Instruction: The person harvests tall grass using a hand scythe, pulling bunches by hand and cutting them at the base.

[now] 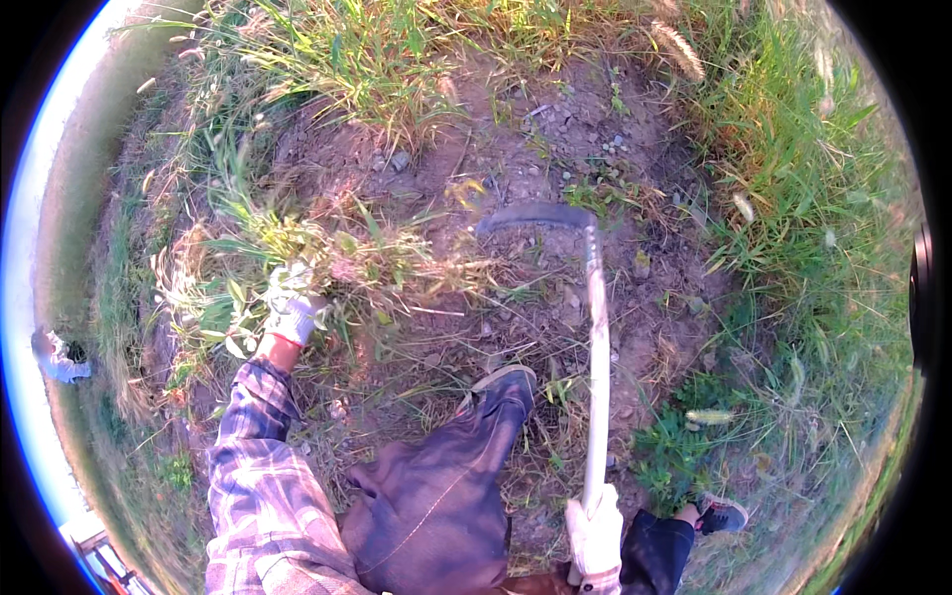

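My right hand (pixel 595 531), in a pale work glove, is closed around the lower end of a long-handled sickle (pixel 598 367). The pale handle reaches away from me, and the dark curved blade (pixel 535 214) points left just over the bare soil. On the left, my left hand (pixel 296 302), also gloved and with a red band at the wrist, is closed on a bunch of weeds (pixel 342 263). Leaves and stems spread out around that hand and hide most of its fingers.
Tall grass (pixel 813 188) with seed heads lines the right side, and more grass (pixel 387 59) grows at the far side. Bare soil (pixel 555 109) with small stones lies between. My shoes (pixel 721 514) are planted on the ground. Another person (pixel 61 359) is at the far left edge.
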### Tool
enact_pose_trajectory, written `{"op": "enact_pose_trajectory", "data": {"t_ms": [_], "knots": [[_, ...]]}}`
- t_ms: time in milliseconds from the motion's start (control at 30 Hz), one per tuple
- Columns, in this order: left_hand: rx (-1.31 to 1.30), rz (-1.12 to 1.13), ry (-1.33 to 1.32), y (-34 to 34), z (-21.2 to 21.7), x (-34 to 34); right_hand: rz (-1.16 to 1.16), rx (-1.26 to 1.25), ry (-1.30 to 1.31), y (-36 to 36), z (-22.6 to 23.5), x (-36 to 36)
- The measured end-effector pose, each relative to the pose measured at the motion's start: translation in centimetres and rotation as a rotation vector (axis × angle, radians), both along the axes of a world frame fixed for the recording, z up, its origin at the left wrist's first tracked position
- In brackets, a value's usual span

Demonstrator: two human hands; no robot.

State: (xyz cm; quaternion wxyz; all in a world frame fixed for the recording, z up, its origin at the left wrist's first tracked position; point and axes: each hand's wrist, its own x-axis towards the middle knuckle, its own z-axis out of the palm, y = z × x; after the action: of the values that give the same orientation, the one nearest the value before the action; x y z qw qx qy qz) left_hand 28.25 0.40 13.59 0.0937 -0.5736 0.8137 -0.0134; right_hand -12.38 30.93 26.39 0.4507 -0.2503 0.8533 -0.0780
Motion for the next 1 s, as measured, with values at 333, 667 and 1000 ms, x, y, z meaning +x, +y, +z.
{"op": "enact_pose_trajectory", "data": {"t_ms": [333, 667, 1000], "knots": [[-0.08, -0.102, -0.562, -11.1, -0.5, -5.4, 0.106, -0.547, -0.043, -24.2, -13.3, 7.2], [-0.094, 0.16, 0.145, -22.8, -4.8, -4.4, 0.573, -0.334, -0.143, -21.7, -12.7, 7.6], [-0.071, 0.757, 0.327, -22.5, -7.9, -9.8, 0.442, -0.374, -0.066, -22.2, -17.3, 6.1]]}}
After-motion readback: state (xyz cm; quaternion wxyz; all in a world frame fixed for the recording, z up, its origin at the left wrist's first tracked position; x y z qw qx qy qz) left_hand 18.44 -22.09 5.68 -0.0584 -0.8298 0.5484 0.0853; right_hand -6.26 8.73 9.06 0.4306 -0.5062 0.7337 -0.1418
